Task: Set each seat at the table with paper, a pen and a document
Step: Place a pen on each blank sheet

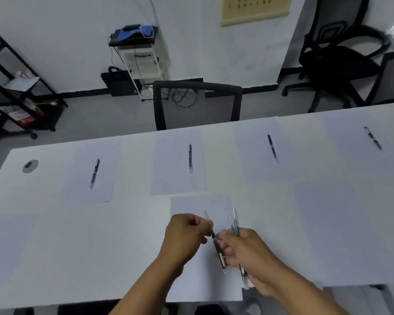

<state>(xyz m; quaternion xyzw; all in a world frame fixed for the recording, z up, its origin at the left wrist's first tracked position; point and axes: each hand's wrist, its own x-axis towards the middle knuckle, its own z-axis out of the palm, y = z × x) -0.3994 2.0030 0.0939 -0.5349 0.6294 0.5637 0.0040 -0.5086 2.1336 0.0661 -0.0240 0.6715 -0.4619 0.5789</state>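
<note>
On the white table (pixel 134 246) lie several sheets of paper. The far row's sheets each carry a black pen: one at the left (pixel 94 173), one in the middle (pixel 190 158), one further right (pixel 273 148), one at the far right (pixel 373 138). A near sheet (pixel 191 280) lies right below my hands. My left hand (pixel 187 235) pinches the upper end of one pen (pixel 218 248) over that sheet. My right hand (pixel 248 253) grips a bundle of pens (pixel 236 223) and touches that same pen. Another bare sheet (pixel 339 223) lies to the right.
A black mesh chair (pixel 197 103) stands at the table's far side, another office chair (pixel 341 64) at the back right. A black shelf rack (pixel 14 87) is at the left, a white cart with devices (pixel 141 53) by the wall. A round cable grommet (pixel 30 165) sits at the table's left.
</note>
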